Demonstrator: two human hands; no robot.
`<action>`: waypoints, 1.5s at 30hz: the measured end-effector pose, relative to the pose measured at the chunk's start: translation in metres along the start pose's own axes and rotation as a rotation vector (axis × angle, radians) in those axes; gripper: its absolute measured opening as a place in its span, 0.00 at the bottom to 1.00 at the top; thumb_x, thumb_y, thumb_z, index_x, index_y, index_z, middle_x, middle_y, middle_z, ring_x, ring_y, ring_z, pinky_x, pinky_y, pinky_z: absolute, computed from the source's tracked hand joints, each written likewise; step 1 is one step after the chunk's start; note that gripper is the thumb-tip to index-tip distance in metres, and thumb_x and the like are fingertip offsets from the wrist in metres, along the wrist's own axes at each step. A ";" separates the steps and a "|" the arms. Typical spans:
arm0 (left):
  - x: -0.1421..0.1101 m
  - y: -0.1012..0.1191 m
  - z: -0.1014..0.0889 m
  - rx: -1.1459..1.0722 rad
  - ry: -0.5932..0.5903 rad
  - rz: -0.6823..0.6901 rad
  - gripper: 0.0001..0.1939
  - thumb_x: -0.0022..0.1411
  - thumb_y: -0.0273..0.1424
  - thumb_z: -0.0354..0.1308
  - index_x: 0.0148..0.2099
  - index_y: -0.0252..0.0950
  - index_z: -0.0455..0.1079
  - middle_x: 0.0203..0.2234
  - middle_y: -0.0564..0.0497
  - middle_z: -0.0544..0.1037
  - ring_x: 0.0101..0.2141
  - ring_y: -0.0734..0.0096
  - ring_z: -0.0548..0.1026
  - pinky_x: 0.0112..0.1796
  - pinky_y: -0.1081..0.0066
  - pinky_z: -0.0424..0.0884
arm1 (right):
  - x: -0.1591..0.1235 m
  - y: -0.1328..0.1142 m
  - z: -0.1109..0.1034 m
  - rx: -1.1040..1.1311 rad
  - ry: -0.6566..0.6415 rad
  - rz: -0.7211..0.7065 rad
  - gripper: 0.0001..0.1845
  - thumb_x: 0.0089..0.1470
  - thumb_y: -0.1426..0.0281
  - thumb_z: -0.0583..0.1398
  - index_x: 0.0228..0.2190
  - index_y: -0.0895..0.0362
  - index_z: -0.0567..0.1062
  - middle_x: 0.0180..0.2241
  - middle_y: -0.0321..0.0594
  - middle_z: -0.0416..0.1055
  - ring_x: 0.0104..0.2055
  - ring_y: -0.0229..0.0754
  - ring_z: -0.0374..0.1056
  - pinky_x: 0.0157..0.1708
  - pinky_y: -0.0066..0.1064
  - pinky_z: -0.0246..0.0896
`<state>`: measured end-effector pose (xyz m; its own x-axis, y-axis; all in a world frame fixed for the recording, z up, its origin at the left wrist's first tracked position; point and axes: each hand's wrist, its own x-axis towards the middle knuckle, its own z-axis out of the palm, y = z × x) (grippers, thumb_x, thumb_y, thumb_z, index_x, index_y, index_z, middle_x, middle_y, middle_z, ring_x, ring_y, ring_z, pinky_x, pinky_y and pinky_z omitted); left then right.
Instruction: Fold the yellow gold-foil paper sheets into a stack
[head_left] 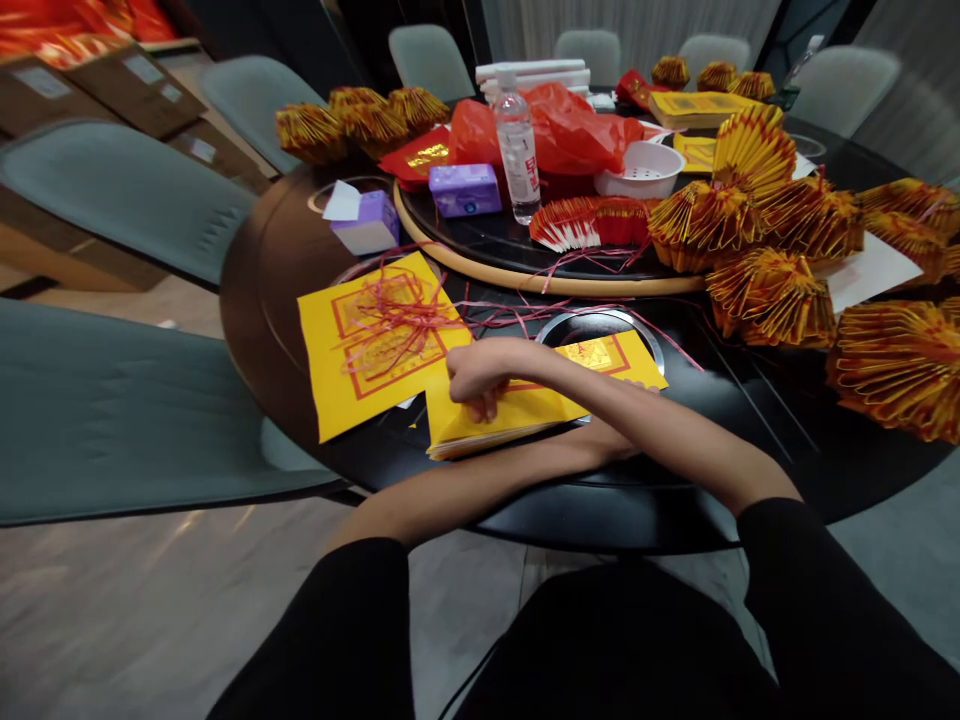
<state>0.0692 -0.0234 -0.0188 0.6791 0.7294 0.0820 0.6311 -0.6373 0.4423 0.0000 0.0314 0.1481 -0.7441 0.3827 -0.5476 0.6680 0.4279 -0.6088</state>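
My forearms cross, the right one over the left. My right hand (480, 378), curled into a fist, presses on a stack of yellow joss paper (525, 408) with red-framed gold prints. My left hand (616, 442) lies at the stack's right end, mostly hidden behind my right forearm; only a bit of its fingers shows at the paper's edge. Left of the stack, a yellow joss paper sheet (319, 345) lies at an angle with a tangle of pink-red strings (390, 315) on it. Loose strings trail across the table to the right.
Fanned gold paper bundles (772, 295) crowd the right side. On the turntable rim (525, 284) stand a water bottle (517, 150), a purple tissue pack (465, 190), a white basket (641, 170) and red bags (555, 130). Grey chairs (112, 400) surround the round table (262, 300).
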 end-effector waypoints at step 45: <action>0.007 -0.007 -0.020 -0.029 0.037 -0.044 0.12 0.67 0.27 0.56 0.51 0.30 0.74 0.45 0.40 0.81 0.47 0.52 0.79 0.50 0.57 0.77 | -0.016 0.141 0.004 -0.160 0.535 -0.472 0.12 0.47 0.74 0.58 0.32 0.60 0.81 0.46 0.48 0.73 0.50 0.51 0.66 0.55 0.44 0.60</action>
<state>0.0616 -0.0086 -0.0033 0.6358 0.7660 0.0946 0.6489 -0.5969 0.4719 0.1060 0.0824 0.0691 -0.8790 0.4580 0.1325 0.2981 0.7448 -0.5970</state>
